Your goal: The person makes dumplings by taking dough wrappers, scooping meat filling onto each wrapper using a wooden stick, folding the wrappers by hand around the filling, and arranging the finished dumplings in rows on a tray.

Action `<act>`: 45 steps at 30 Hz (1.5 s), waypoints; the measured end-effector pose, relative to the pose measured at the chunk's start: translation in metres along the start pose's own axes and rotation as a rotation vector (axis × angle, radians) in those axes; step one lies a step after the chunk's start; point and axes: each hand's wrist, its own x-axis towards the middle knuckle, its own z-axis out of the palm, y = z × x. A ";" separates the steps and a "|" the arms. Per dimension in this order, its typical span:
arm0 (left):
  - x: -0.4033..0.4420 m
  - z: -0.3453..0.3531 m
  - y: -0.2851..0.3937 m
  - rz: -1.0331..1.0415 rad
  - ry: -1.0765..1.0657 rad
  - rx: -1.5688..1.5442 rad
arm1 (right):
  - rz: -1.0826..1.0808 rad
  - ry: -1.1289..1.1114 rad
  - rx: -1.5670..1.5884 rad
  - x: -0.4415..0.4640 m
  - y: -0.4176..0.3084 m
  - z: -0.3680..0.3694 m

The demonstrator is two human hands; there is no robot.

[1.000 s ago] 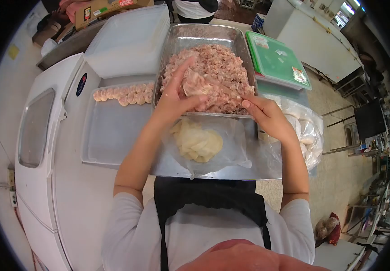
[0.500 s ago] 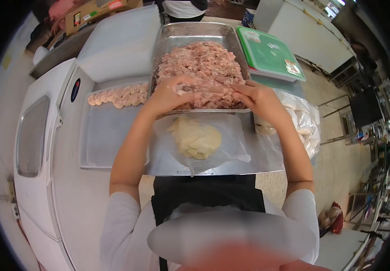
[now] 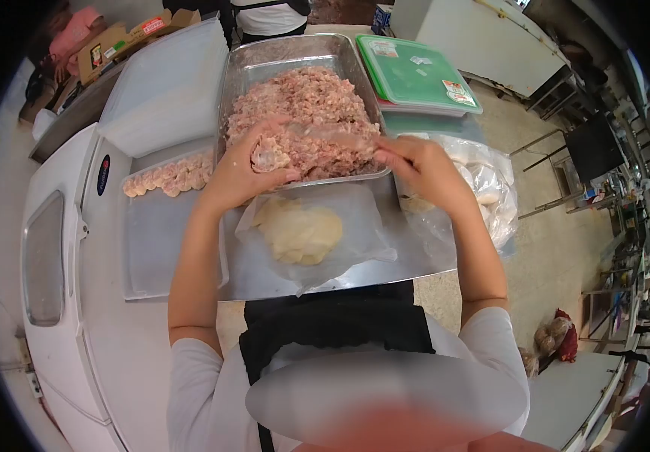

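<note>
Our hands have drawn apart, and our tool [image 3: 340, 138] has come clear of the left palm. Worktop [image 3: 426, 260]: metal, before us. Pan [image 3: 291, 39]: metal, on the worktop, holding mince [image 3: 306, 94]. Tray [image 3: 174, 245]: left of the pan, dumplings [image 3: 166, 179] along its far end. Box [image 3: 415, 71]: green-lidded, right of the pan. Bag [image 3: 494, 188]: clear plastic, nearer us than the box. Wrappers [image 3: 302, 233]: yellowish pile, on plastic before the pan. Left hand [image 3: 236, 166]: cupped around a lump [image 3: 270, 153] at the pan's near-left corner. Right hand [image 3: 419, 166]: gripping the tool, blurred, over the mince.

Hands [image 3: 243, 167] over a metal pan [image 3: 246, 56] of minced meat [image 3: 306, 98]
</note>
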 end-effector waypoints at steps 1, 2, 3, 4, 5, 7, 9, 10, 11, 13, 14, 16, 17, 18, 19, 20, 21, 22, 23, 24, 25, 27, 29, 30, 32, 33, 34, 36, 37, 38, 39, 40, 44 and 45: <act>0.001 -0.001 -0.001 -0.011 -0.075 -0.030 | -0.068 -0.009 0.094 -0.004 -0.006 0.005; 0.003 -0.002 -0.004 -0.022 -0.151 -0.059 | -0.135 -0.017 0.189 -0.005 -0.009 0.011; 0.004 -0.002 -0.004 -0.035 -0.229 -0.090 | -0.171 -0.014 0.170 -0.002 -0.008 0.016; 0.004 -0.001 -0.003 -0.048 -0.222 -0.050 | -0.205 -0.011 0.152 0.000 -0.006 0.022; 0.005 0.000 0.000 -0.062 -0.215 -0.011 | -0.238 -0.010 0.133 0.001 -0.005 0.026; 0.004 0.002 -0.007 -0.169 -0.202 -0.113 | -0.174 0.077 -0.114 -0.001 -0.031 0.008; 0.002 0.004 -0.021 -0.356 -0.195 -0.400 | -0.173 0.124 -0.235 0.001 -0.042 0.007; 0.002 0.002 -0.018 -0.322 -0.170 -0.318 | -0.198 0.126 -0.234 0.002 -0.041 0.015; 0.001 0.001 -0.014 -0.288 -0.145 -0.237 | -0.224 0.127 -0.233 0.003 -0.041 0.019; -0.001 -0.003 -0.009 -0.338 -0.121 -0.218 | -0.171 0.111 -0.200 0.010 -0.036 0.011; -0.005 -0.007 -0.011 -0.427 -0.125 -0.279 | -0.148 0.102 -0.180 0.013 -0.033 0.006; -0.008 -0.013 -0.014 -0.430 -0.106 -0.265 | -0.093 0.060 -0.043 0.014 -0.032 -0.010; -0.010 -0.013 -0.018 -0.347 -0.081 -0.192 | -0.063 0.038 0.026 0.015 -0.034 -0.019; -0.012 -0.014 -0.018 -0.295 -0.075 -0.149 | -0.055 -0.041 0.068 0.015 -0.039 -0.026; -0.014 -0.016 -0.016 -0.244 -0.067 -0.106 | -0.083 -0.043 0.069 0.014 -0.042 -0.019; -0.014 -0.016 -0.013 -0.223 -0.072 -0.093 | -0.115 -0.047 0.071 0.013 -0.042 -0.009; -0.015 -0.016 -0.009 -0.203 -0.076 -0.079 | -0.149 -0.053 0.072 0.013 -0.041 0.002; -0.014 -0.016 -0.008 -0.179 -0.102 -0.060 | -0.176 -0.077 0.105 0.015 -0.035 0.013; -0.012 -0.017 -0.009 -0.157 -0.131 -0.041 | -0.202 -0.102 0.139 0.017 -0.028 0.026; -0.012 -0.017 -0.010 -0.134 -0.158 -0.021 | -0.229 -0.127 0.172 0.021 -0.028 0.032; -0.014 -0.015 -0.014 -0.142 -0.121 -0.017 | -0.194 -0.134 0.083 0.023 -0.027 0.027; -0.018 -0.010 -0.022 -0.155 -0.050 -0.007 | -0.124 -0.140 -0.097 0.028 -0.029 0.001; -0.016 -0.012 -0.024 -0.265 -0.086 -0.116 | -0.133 -0.092 -0.177 0.022 -0.044 -0.002; -0.016 -0.012 -0.024 -0.319 -0.106 -0.173 | -0.165 -0.063 -0.137 0.018 -0.047 0.008; -0.012 -0.014 -0.024 -0.192 -0.093 -0.048 | -0.196 -0.055 -0.074 0.018 -0.039 0.022; -0.013 -0.016 -0.024 -0.130 -0.089 0.016 | -0.196 -0.077 -0.049 0.021 -0.027 0.027; -0.015 -0.018 -0.019 -0.192 -0.079 0.025 | -0.199 -0.102 -0.025 0.024 -0.019 0.028; -0.021 -0.025 -0.009 -0.322 -0.054 0.045 | -0.104 -0.110 0.083 0.026 -0.008 0.019; -0.026 -0.031 -0.014 -0.296 -0.030 0.046 | -0.054 -0.115 0.140 0.027 -0.002 0.016; -0.036 -0.041 -0.025 -0.273 -0.009 0.047 | -0.001 -0.076 0.219 0.025 0.009 0.021; -0.046 -0.054 -0.038 -0.249 0.015 0.050 | 0.039 -0.068 0.265 0.021 0.021 0.029; -0.056 -0.069 -0.056 -0.313 0.058 0.052 | 0.076 -0.061 0.311 0.016 0.033 0.037; -0.105 -0.132 -0.112 -0.594 0.239 0.256 | 0.379 -0.092 0.548 0.012 0.043 0.056; -0.120 -0.141 -0.126 -0.607 0.288 0.355 | 0.393 -0.093 0.621 0.013 0.048 0.060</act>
